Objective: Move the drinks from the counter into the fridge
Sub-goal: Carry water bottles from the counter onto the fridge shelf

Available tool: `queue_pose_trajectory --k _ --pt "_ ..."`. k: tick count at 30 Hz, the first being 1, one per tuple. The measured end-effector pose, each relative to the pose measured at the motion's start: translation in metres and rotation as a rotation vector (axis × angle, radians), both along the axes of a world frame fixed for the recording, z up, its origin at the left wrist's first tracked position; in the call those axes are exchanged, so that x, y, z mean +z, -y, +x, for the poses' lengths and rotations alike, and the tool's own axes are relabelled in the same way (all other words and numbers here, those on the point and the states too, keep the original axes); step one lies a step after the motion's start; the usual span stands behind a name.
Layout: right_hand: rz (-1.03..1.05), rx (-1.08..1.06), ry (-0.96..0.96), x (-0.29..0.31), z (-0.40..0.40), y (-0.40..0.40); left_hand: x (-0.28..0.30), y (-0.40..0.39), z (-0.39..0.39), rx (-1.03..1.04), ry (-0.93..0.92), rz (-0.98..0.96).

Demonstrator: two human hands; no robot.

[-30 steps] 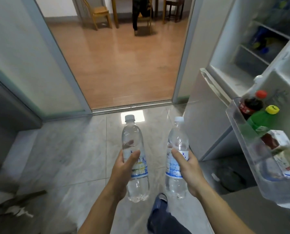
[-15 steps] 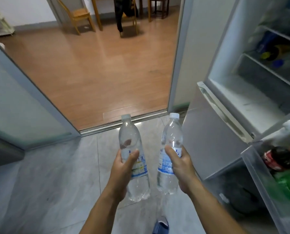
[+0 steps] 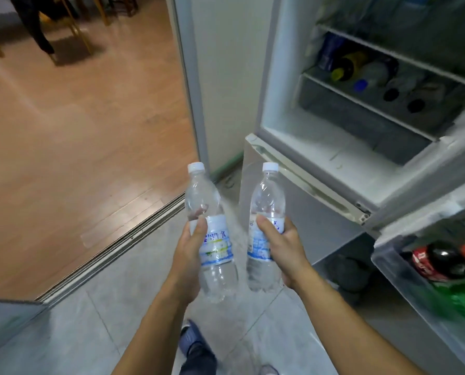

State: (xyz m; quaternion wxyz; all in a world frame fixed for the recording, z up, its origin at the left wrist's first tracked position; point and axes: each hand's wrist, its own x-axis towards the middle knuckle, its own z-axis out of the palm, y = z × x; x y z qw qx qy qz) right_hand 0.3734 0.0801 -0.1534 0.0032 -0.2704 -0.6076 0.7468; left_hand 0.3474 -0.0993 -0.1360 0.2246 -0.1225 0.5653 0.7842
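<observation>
we hold two clear water bottles upright in front of us, above the grey tiled floor (image 3: 96, 331). our left hand (image 3: 188, 262) curls around the left bottle (image 3: 211, 234) at its label, thumb across the front. our right hand (image 3: 282, 247) grips the right bottle (image 3: 265, 201) the same way. the two bottles stand near each other, not touching. the open fridge (image 3: 334, 147) is to the right, with drinks lying on a shelf, and its door bin (image 3: 388, 269) holds a cola bottle (image 3: 437, 262).

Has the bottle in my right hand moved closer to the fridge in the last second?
Yes. The right-hand water bottle has come nearer the open fridge: its cap now lies beside the fridge's lower door edge, where earlier it showed against floor tiles farther left.
</observation>
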Motion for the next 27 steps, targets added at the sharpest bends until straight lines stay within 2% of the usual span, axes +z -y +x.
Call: queue_pose_trajectory --k 5,9,12,16,22,27 --pt "-0.03 -0.218 -0.001 0.017 -0.04 -0.001 0.014 0.0 -0.082 -0.203 0.037 0.039" --pt "-0.094 -0.359 -0.014 0.034 -0.061 -0.012 0.027 -0.025 -0.133 -0.371 -0.014 0.031" --pt "-0.074 -0.456 -0.07 0.051 -0.076 -0.032 0.041 -0.059 -0.164 -0.482 -0.111 0.019" --pt "0.096 -0.529 -0.136 0.07 -0.101 -0.073 0.069 -0.118 -0.204 -0.597 -0.288 -0.001" --pt "0.285 -0.655 -0.286 0.124 -0.16 -0.156 0.125 -0.206 -0.262 -0.621 -0.559 -0.028" --pt "0.31 -0.86 -0.478 0.177 -0.22 -0.228 0.169 -0.276 -0.311 -0.522 -0.693 0.037"
